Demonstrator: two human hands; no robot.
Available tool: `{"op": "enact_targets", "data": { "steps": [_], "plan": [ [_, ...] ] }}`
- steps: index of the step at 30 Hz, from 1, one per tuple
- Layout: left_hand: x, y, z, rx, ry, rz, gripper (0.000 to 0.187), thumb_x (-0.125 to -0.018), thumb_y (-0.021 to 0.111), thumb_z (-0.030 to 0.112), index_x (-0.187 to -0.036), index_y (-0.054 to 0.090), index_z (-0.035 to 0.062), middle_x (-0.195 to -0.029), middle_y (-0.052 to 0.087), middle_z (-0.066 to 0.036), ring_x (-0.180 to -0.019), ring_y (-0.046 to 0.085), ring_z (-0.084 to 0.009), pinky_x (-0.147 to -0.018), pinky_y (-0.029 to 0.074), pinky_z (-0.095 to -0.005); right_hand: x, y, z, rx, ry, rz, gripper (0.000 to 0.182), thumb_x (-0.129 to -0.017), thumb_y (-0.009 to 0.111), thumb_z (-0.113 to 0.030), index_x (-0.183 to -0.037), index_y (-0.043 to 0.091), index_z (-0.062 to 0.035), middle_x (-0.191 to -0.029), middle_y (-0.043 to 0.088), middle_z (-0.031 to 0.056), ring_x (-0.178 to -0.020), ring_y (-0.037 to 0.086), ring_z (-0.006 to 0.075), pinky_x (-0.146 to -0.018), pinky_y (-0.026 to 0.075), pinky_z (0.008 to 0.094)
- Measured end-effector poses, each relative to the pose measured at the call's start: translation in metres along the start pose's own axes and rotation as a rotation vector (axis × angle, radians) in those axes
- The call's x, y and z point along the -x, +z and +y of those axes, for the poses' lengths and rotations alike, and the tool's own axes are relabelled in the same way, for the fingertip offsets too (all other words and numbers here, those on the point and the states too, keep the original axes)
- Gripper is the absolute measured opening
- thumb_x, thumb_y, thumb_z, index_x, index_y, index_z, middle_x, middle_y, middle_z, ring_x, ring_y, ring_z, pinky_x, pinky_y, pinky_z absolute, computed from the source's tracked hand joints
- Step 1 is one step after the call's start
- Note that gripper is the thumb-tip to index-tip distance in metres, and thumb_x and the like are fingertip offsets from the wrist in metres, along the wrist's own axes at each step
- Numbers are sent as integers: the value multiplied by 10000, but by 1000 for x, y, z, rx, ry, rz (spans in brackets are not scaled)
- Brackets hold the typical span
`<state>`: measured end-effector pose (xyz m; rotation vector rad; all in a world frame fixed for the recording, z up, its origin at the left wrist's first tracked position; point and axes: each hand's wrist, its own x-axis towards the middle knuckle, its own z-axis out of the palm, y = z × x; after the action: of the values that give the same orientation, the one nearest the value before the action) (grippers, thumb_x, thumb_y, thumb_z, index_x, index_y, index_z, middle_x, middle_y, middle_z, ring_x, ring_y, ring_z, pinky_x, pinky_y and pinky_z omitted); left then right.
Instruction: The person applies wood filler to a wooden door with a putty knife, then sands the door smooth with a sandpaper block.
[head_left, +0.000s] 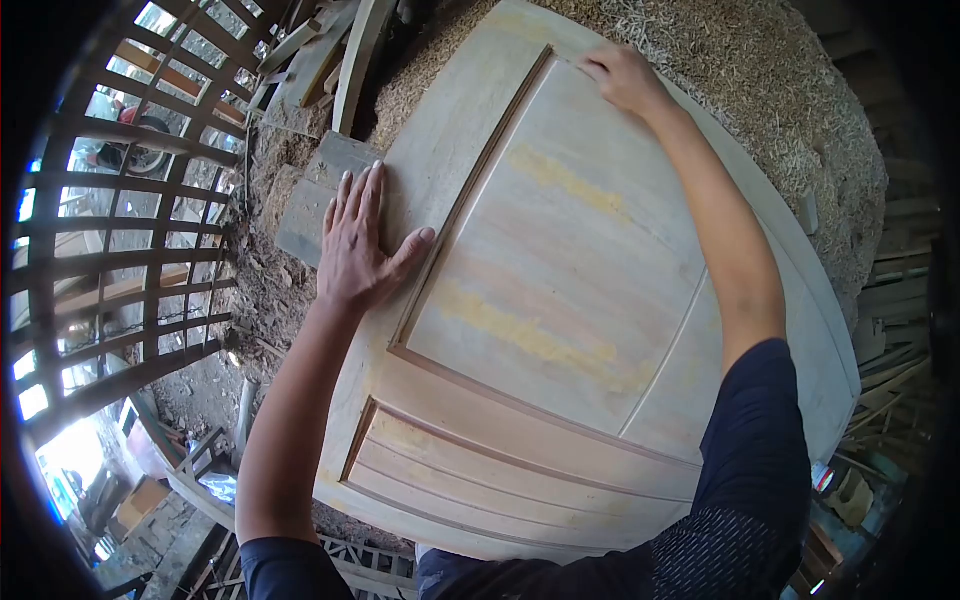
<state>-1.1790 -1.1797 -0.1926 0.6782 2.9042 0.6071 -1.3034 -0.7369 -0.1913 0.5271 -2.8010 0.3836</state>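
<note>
A large pale wooden panelled door (560,270) lies flat in front of me, with a big recessed panel, moulded grooves and yellowish patches on its face. My left hand (362,245) rests on the door's left edge, fingers spread and thumb stretched toward the dark groove. Near the far end of the door, my right hand (628,82) touches the surface by the recessed panel's upper corner. Its fingers are curled and pressed together; whatever may be in them is hidden. Yellow patches run across the panel between the two hands.
Heaped wood shavings (770,90) lie beyond and to the right of the door. Short grey boards (312,215) stick out under its left edge. A wooden slat lattice (140,150) stands at the left, and stacked timber (895,330) lines the right.
</note>
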Motion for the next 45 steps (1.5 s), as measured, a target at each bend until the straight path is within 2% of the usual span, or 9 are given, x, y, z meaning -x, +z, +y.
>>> {"op": "enact_targets", "data": {
  "steps": [10,13,15,19,21,23,26,34,45],
  "plan": [
    [1,15,-13,-2,60,26,914,-940,668,495,-1607,300,-9,-1633,366,-249,-1541,263,-465,-1251,237,-518,11,17,-9,87,49,18,233,-809,614,-52,-1000,746,-69,-997,696,174,-1001,685,377,-883,567,456],
    [1,18,-17,23,101,39,915,-949,655,504,-1613,288,-7,-1636,364,-246,-1536,266,-473,-1245,236,-530,149,-39,35,129,97,116,135,-850,576,-76,-938,678,-61,-1007,676,141,-992,675,350,-878,567,467],
    [1,20,-16,25,108,33,906,-956,648,497,-1618,280,0,-1638,361,-245,-1535,267,-476,-1247,232,-531,290,-85,98,299,163,37,307,-815,627,-37,-1111,709,-41,-1203,687,201,-1161,654,382,-1032,534,450],
    [0,17,-13,-28,65,13,893,-963,633,496,-1622,283,5,-1644,351,-248,-1537,260,-479,-1254,225,-535,463,-217,121,219,672,-125,269,-869,643,-58,-1114,751,-28,-1219,708,228,-1201,646,393,-1076,504,467],
    [-1,15,-7,4,49,9,881,-967,620,491,-1622,285,6,-1651,338,-249,-1542,253,-476,-1257,220,-534,455,-169,148,471,357,73,296,-837,655,-31,-1112,760,-68,-1107,720,203,-1121,666,401,-1003,529,489],
    [1,20,-14,61,72,34,856,-978,601,479,-1626,286,16,-1655,325,-263,-1549,238,-478,-1256,212,-536,360,-140,110,353,430,-58,228,-772,666,-36,-987,729,-76,-925,677,173,-955,669,386,-875,554,476],
    [1,24,-12,206,89,58,819,-1003,577,446,-1633,268,23,-1652,317,-280,-1548,244,-469,-1256,201,-537,276,-101,88,202,44,82,185,-804,640,-88,-976,710,-80,-957,693,135,-924,705,329,-857,574,451],
    [-1,31,-28,129,117,61,779,-1032,547,426,-1636,259,27,-1646,297,-309,-1546,244,-464,-1255,196,-534,461,-209,120,339,240,-54,373,-870,650,-16,-1223,727,-107,-1183,689,103,-1108,657,291,-946,558,401],
    [-1,35,-42,117,145,59,737,-1050,544,394,-1637,275,39,-1667,305,-258,-1559,227,-446,-1264,181,-517,469,-219,112,87,606,14,233,-894,655,-7,-1102,758,-32,-1106,670,130,-1060,656,341,-918,540,446]
  ]
}}
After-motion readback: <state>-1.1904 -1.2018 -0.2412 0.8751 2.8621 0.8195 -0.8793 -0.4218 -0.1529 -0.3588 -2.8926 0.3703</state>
